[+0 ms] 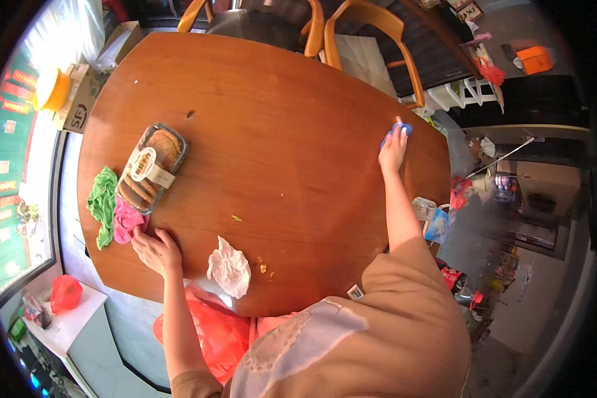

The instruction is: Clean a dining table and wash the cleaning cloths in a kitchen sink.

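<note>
My left hand [159, 252] rests at the left of the wooden table [258, 124], its fingertips touching a crumpled pink cloth [127, 221]. Beside that cloth lies a green cloth [102, 204], and a clear-lidded plastic tray of baked goods [151, 166] with a printed label sits partly against the pink one. On the table's right side my right hand [394, 149] holds a blue object [402, 129], mostly hidden by the fingers. A crumpled white paper tissue [230, 267] lies near the front edge, with crumbs [263, 268] to its right and a small green scrap [236, 218] above it.
Wooden armchairs [373, 15] stand along the far edge. A clear container [424, 208] and a blue and white packet [438, 226] are at the right edge. A red plastic bag [219, 333] hangs below the front edge. A cardboard box [82, 97] stands beyond the left edge.
</note>
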A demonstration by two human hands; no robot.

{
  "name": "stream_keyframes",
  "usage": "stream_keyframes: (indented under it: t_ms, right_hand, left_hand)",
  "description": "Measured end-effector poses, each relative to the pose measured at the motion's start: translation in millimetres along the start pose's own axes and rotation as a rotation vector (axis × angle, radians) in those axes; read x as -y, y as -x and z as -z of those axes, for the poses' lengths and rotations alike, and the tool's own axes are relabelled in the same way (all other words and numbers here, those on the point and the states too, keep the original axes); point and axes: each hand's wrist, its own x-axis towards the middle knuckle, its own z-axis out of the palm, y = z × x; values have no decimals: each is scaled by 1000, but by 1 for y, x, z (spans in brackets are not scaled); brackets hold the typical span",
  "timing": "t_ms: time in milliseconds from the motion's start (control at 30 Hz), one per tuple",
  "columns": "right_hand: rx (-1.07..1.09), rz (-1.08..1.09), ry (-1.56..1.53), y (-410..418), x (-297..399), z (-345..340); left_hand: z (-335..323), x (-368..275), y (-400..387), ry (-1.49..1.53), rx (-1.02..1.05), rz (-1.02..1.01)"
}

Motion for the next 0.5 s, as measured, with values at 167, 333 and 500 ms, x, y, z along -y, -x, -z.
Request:
stream_keyframes:
  t_ms: [167, 333, 500]
  right_hand:
    - [-2, 85, -248, -53, 129, -53]
    - [-68, 560, -426, -46, 338, -63]
    - [174, 909, -628, 67, 413, -18]
  left_hand:
    - [7, 10, 1, 32, -18, 23]
    - [8, 19, 6, 222, -171, -119]
    - [61, -67, -84, 90, 60, -399]
